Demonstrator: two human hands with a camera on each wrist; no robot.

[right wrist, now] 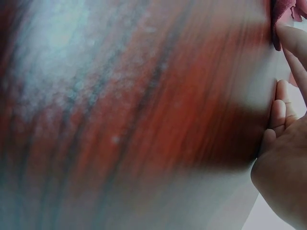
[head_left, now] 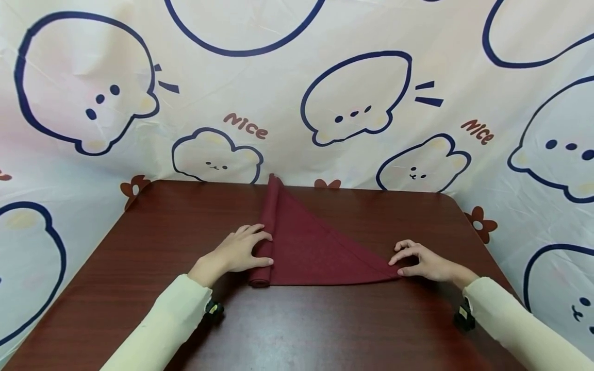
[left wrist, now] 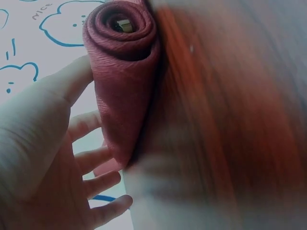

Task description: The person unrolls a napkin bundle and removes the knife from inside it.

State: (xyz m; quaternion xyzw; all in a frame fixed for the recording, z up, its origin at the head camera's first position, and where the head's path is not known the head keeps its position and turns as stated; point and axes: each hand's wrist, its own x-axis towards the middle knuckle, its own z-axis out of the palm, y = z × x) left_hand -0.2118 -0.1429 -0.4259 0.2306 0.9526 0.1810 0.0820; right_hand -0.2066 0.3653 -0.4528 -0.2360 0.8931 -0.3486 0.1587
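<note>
A dark red cloth [head_left: 320, 252] lies on the table, rolled up along its left side and flat in a triangle to the right. My left hand [head_left: 241, 250] rests against the roll [head_left: 269, 216], fingers spread along it and thumb near its front end. In the left wrist view the roll's spiral end [left wrist: 127, 43] shows a small pale yellowish thing [left wrist: 124, 25] at its centre; its kind is unclear. With thumb and forefinger my right hand [head_left: 424, 263] pinches the cloth's right corner. The right wrist view shows only part of that hand and a bit of cloth [right wrist: 282, 17].
The brown wood-grain table [head_left: 315, 330] reflects light near its front. Behind and beside it hangs a white sheet [head_left: 287, 87] with cartoon faces. Each wrist carries a small black device, one at the left cuff [head_left: 214, 310] and one at the right cuff [head_left: 464, 315].
</note>
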